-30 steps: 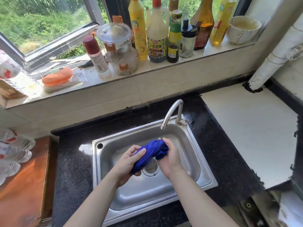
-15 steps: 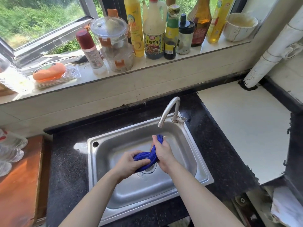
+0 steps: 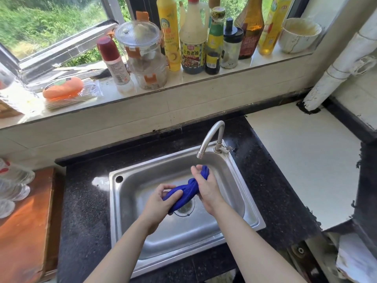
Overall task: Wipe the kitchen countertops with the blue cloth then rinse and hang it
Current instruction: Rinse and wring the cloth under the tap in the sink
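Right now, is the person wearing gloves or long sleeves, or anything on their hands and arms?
No gloves: the left hand and right hand are bare, with no ring, watch or bracelet in sight. No sleeves show either; the left forearm and right forearm are uncovered down to the picture's bottom edge.

both hands [image 3: 208, 190] grip twisted blue cloth [image 3: 188, 189] | over sink [image 3: 234, 176]

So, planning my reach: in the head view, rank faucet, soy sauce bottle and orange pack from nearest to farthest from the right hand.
1. Faucet, just behind the right hand.
2. Soy sauce bottle, on the sill beyond it.
3. Orange pack, far left on the sill.
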